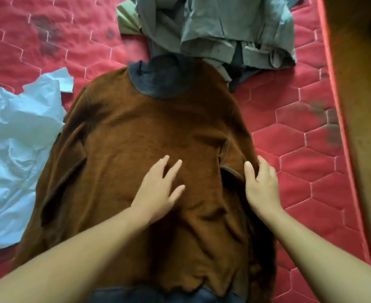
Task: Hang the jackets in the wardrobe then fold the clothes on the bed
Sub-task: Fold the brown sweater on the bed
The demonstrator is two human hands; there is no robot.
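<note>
A brown sweater (149, 127) with a dark grey collar and hem lies spread flat on the red quilted bed (300, 149), collar pointing away from me. Both its sleeves are folded in over the body. My left hand (158, 189) presses flat on the middle of the sweater with fingers spread. At the sweater's right edge, beside the folded right sleeve cuff, my right hand (261, 186) rests on the fabric with straight fingers. A heap of grey-green clothes (219, 31) sits beyond the collar. A pale blue shirt (16, 149) lies crumpled at the left.
The mattress edge (342, 127) runs down the right side, with brown floor (361, 106) past it. Dark stains mark the red cover at the upper left and right.
</note>
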